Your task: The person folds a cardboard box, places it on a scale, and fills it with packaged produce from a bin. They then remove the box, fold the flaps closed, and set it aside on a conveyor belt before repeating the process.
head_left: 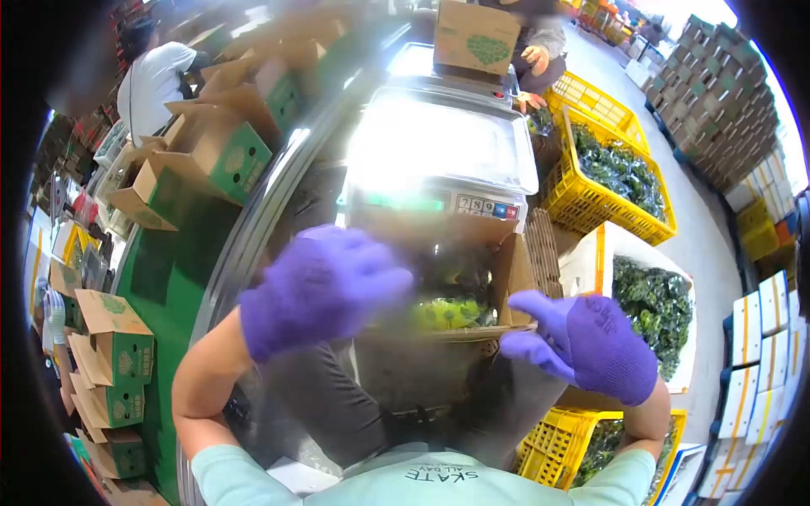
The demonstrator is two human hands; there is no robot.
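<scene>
My left hand (325,291), in a purple knit glove, is raised over the left side of an open cardboard box (513,274); its fingers look bent but are smeared by motion. My right hand (595,346), gloved the same way, is at the box's right front corner with thumb and fingers apart and nothing between them. Inside the box lies a clear plastic bag (451,314) with bright green print and dark contents. Just behind the box stands a digital scale (494,187) with a number keypad, its metal top washed out by glare.
On the right are yellow crates (612,198) of bagged leafy greens and a white box (606,253) of greens. Printed cartons (126,354) line a green conveyor belt (160,278) on the left. A person (540,51) is behind a carton (477,38); another person (156,84) is at far left.
</scene>
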